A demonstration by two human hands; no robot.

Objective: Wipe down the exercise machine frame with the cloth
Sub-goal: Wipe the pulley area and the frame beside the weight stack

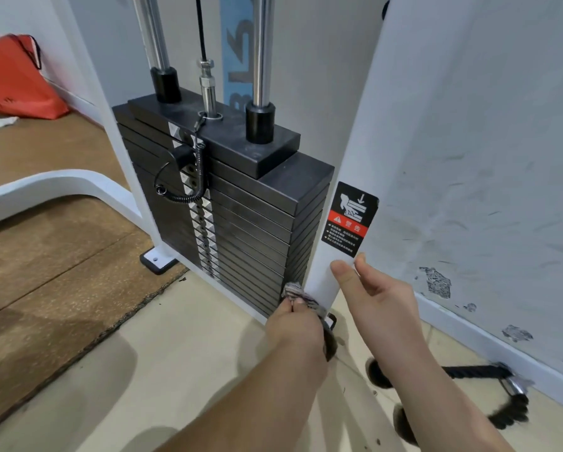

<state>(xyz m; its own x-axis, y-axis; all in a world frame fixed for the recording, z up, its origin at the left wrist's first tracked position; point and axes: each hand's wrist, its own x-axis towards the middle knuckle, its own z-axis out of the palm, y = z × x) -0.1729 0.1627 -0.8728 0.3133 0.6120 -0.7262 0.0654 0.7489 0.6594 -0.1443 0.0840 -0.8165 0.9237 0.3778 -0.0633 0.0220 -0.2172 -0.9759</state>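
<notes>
The machine's white frame post point(368, 132) rises on the right of a black weight stack point(241, 216). My left hand point(294, 324) grips a small grey-striped cloth point(301, 296) and presses it against the bottom of the post, next to the lowest plates. My right hand point(371, 295) rests on the same post a little higher, thumb and forefinger on its face just below a black and red warning sticker point(350, 218).
A scuffed white wall point(488, 190) stands right of the post. A black rope handle point(488, 389) lies on the floor by the baseboard. The frame's curved white leg point(55, 187) crosses a brown mat on the left; a red bag point(12, 76) leans in the far corner.
</notes>
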